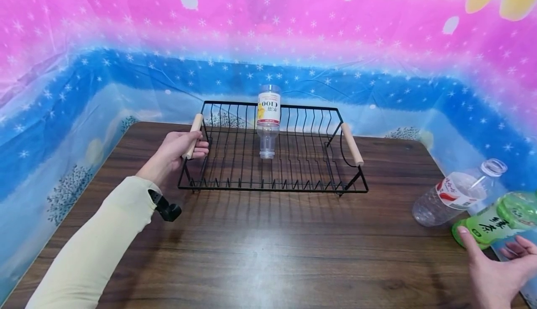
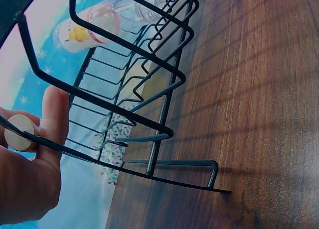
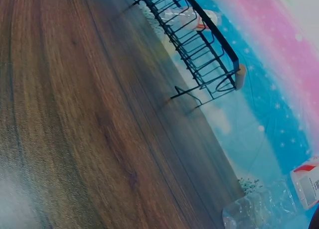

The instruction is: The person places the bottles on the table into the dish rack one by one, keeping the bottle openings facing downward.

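Note:
My left hand (image 1: 178,150) grips the left wooden handle (image 1: 194,136) of a black wire dish rack (image 1: 272,189); the left wrist view shows the fingers around the handle's round end (image 2: 21,133). In the rack lies a clear plastic bottle (image 1: 268,113) with a white, yellow and red label, its neck toward me. At the right, my right hand (image 1: 499,267) is beside a green tea bottle (image 1: 491,227), thumb extended over its lower end and the other fingers apart from the thumb. That bottle tilts to the right.
A clear bottle with a red-and-white label (image 1: 457,192), uncapped and tilted right, is just left of the green one. The rack stands on a dark wooden table (image 1: 260,253), near its back edge. Behind hangs a pink and blue cloth (image 1: 235,24) with snowflakes.

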